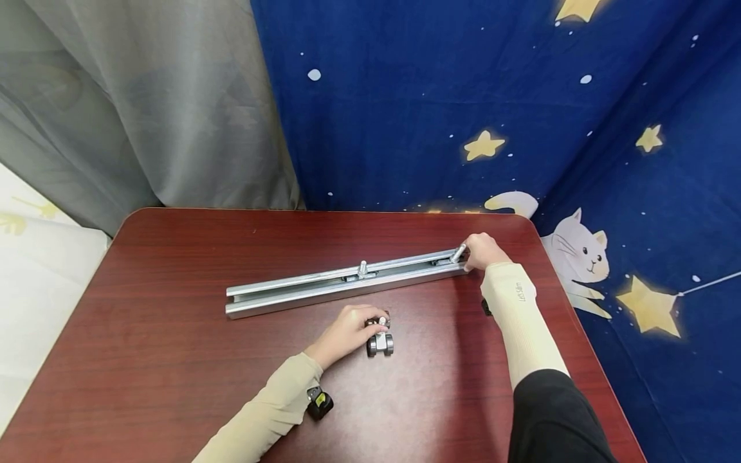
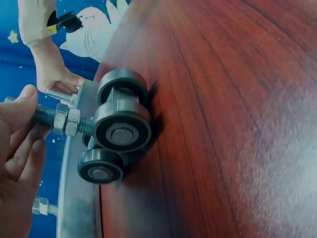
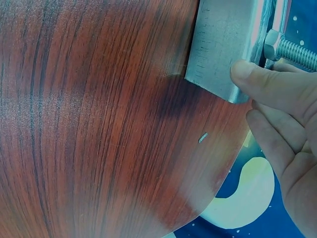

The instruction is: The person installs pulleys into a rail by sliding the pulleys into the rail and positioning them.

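Note:
A galvanized C-channel rail (image 1: 312,299) lies across the table, slot facing up. Inside it sit two roller trolleys, their threaded bolts standing up: one near the middle (image 1: 362,270), one by the right end (image 1: 458,253). At that right end my right hand (image 1: 485,251) grips the rail, thumb on the outer side wall next to the bolt (image 3: 297,52). In front of the rail, my left hand (image 1: 347,329) pinches the upright bolt (image 2: 44,117) of a third roller trolley (image 1: 380,344). That trolley has black-sealed steel wheels (image 2: 122,130) and two nuts on its bolt; its wheels are close over the tabletop.
The reddish-brown wood-grain table (image 1: 145,360) has rounded far corners. Behind it hang a grey curtain (image 1: 191,116) and a blue curtain (image 1: 393,109) with stars and a cat. A small pale scrap (image 3: 203,137) lies on the table near the rail's end.

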A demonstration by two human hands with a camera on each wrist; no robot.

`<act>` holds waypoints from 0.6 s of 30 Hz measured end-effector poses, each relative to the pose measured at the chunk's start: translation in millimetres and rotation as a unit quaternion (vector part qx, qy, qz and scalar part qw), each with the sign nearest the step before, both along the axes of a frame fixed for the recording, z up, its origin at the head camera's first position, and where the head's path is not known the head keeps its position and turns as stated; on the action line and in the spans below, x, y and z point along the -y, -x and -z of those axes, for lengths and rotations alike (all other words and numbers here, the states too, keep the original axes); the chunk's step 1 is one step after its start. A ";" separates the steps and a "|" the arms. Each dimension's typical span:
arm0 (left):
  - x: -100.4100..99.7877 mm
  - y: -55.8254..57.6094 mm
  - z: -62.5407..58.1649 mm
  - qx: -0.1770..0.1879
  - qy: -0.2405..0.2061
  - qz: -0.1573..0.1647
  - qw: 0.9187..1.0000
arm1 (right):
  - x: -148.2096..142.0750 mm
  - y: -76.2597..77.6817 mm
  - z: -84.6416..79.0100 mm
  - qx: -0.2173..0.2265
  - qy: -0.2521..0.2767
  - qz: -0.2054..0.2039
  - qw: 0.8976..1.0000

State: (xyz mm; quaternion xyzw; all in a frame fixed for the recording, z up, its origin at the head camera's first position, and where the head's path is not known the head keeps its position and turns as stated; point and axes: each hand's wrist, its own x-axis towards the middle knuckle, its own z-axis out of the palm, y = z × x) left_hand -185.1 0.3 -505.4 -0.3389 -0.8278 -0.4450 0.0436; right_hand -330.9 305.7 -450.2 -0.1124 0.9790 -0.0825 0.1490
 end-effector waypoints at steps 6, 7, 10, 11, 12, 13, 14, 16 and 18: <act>0.1 -2.5 -0.9 0.009 0.000 -0.017 1.000 | 1.7 0.4 0.5 0.004 0.001 0.008 1.000; 0.8 -2.9 -1.1 0.008 0.001 -0.019 1.000 | 1.6 0.9 0.8 0.004 0.001 0.007 1.000; 3.6 -4.4 -1.8 0.004 0.004 -0.027 1.000 | 1.0 1.8 1.5 -0.001 -0.004 0.005 1.000; 4.7 -5.0 -1.9 0.004 0.004 -0.031 1.000 | 0.6 2.3 2.0 -0.002 -0.005 0.004 1.000; 6.0 -5.8 -1.9 0.003 0.002 -0.035 0.999 | 0.2 2.6 2.3 -0.002 -0.005 0.003 1.000; 7.2 -6.5 -1.9 0.005 -0.001 -0.038 0.999 | 0.0 2.8 2.4 -0.002 -0.005 0.002 1.000; 8.5 -7.3 -1.9 0.006 -0.003 -0.044 0.999 | -0.2 2.8 2.6 -0.001 -0.004 0.002 1.000; 11.3 -8.9 -2.1 0.006 -0.005 -0.056 0.998 | -0.8 2.6 2.7 0.001 0.000 0.000 1.000; 14.1 -10.3 -2.7 0.008 -0.007 -0.066 0.998 | -1.5 2.2 2.8 0.002 0.003 0.000 1.000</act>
